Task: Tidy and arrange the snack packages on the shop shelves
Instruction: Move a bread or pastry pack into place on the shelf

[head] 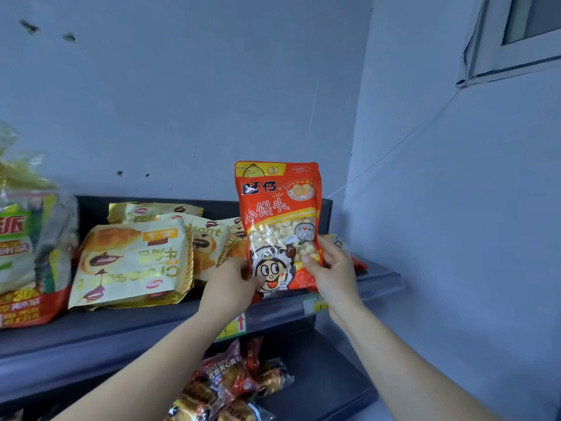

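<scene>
Blue-grey wall (212, 101) is seen behind two dark shelves; a window (522, 34) is cut off at the upper right. At the right end of the upper shelf (121, 326) a red pouch (279, 214) is held upright. Its lower left corner is gripped by the left hand (233, 284) and its lower right edge by the right hand (331, 268), thumbs on the front. Whether its base touches the shelf is hidden. Small pale balls are shown through its clear panel, and "旺仔" and "小馒头" can be read. A second red packet (353, 253) is mostly hidden behind the right hand. Yellow bags (133, 262) lie to the left, the front one upside down and marked "Croissant". A blurred green bag (27, 253), cut off at the left, bears "30%". Wrapped buns (230, 387) lie on the lower shelf (328, 369).
</scene>
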